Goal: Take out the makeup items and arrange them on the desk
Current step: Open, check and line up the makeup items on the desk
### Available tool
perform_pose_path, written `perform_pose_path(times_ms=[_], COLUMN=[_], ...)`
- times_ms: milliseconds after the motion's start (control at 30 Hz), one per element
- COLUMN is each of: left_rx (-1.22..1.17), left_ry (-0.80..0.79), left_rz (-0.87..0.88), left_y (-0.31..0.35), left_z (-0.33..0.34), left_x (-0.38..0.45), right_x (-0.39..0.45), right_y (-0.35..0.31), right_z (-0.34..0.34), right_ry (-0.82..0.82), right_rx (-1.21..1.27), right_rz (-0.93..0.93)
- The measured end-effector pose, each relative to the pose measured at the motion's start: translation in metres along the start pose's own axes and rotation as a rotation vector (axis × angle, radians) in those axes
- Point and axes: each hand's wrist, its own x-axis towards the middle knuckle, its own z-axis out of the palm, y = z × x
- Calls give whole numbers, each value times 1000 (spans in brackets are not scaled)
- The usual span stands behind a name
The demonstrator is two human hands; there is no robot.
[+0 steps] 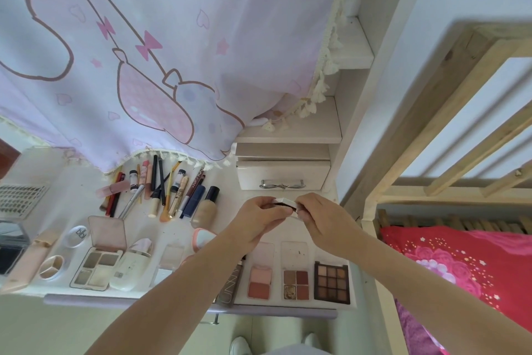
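**Operator:** Two hands on one item. What is the status?

**Technician:** Your left hand (260, 210) and right hand (316, 215) both pinch a small white case (285, 202) above the bench (230, 210), just in front of the closed drawer (283, 174). The fingers of each hand curl round an end of the case. It appears partly open, with a dark interior showing.

**Operator:** How far along is the task?

**Technician:** Judge it as well advanced. Brushes, pencils and tubes (161, 187) lie grouped at the back. Three open palettes (296, 274) sit in a row at the front right. A quad palette (99, 256), a white bottle (131, 265) and a round compact (76, 236) lie at the front left. The white case is not yet placed.

**Operator:** What can you not confirm?

**Technician:** Your left forearm covers several items near the front edge. The curtain (144, 52) hides the rear of the bench. The contents of the case are too small to identify.
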Motion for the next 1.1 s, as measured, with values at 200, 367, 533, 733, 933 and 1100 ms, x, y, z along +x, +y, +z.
perform_pose_path(times_ms=[200, 367, 533, 733, 933, 1100], left_rx=[-65, -62, 155, 716, 1146, 1292], left_ry=[-173, -252, -205, -87, -78, -105], left_rz=[-5, -37, 6, 112, 76, -28], left_y=[-5, -7, -7, -11, -41, -58], left_z=[-12, -11, -5, 16, 25, 26], left_x=[3, 8, 27, 57, 85, 99], right_x=[3, 7, 25, 41, 37, 36], right_y=[9, 29, 57, 89, 108, 118], right_z=[-6, -4, -10, -3, 18, 30], right_ry=[-57, 127, 218, 182, 52, -79], right_rx=[423, 774, 713, 656, 532, 416], right_rz=[345, 633, 673, 730, 771, 796])
